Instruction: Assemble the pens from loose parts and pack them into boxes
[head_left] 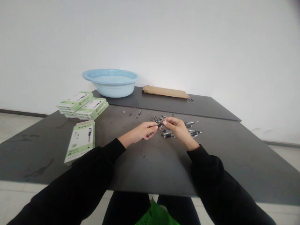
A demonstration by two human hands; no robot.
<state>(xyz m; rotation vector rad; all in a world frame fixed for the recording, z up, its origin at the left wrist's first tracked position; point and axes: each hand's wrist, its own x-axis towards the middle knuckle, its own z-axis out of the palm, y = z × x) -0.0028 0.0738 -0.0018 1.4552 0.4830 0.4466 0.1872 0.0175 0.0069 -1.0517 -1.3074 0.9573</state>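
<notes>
Over the middle of the dark table, my left hand [148,129] is closed around a slim black pen [160,124]. The fingers of my right hand [175,126] pinch the far end of that pen, where a small whitish part shows; its exact shape is too small to make out. Most of the barrel is hidden by my fingers. Just behind and beneath my right hand lies a loose pile of black and clear pens [193,132]. Several small dark and clear pen parts [133,115] lie scattered beyond my left hand.
Stacked green-and-white boxes [81,104] stand at the left, and a single similar box [81,142] lies nearer, by my left forearm. A light blue basin [114,89] sits at the back. Right of it rests a flat brown cardboard piece [166,91]. A wall stands behind the table.
</notes>
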